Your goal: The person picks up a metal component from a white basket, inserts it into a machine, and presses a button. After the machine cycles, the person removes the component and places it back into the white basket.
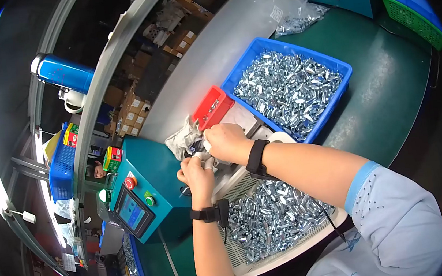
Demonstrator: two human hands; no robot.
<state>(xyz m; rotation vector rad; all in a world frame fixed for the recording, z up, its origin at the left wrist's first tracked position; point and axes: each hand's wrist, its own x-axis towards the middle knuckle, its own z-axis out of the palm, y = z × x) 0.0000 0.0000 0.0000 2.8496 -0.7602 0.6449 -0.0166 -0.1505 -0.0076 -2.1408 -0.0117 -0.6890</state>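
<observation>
My left hand (198,178) is closed, its fingertips pinched together beside a teal machine (153,164). My right hand (227,141) is also closed, just to the right of and a little farther away than the left. White covers wrap some fingertips. The fingers of both hands nearly meet over the work spot, hiding whatever they hold. Dark straps circle both wrists. Below the hands, a cream slatted basket (269,265) holds many small shiny metal cylinders (273,221). A crumpled whitish cloth (182,138) lies just beyond my fingers.
A blue bin (332,106) full of similar metal parts stands to the far right of my hands. Next to it is a small red bin (209,107). The machine carries a touchscreen (133,212) and a red button (130,183). A plastic bag of parts (297,19) lies farther back.
</observation>
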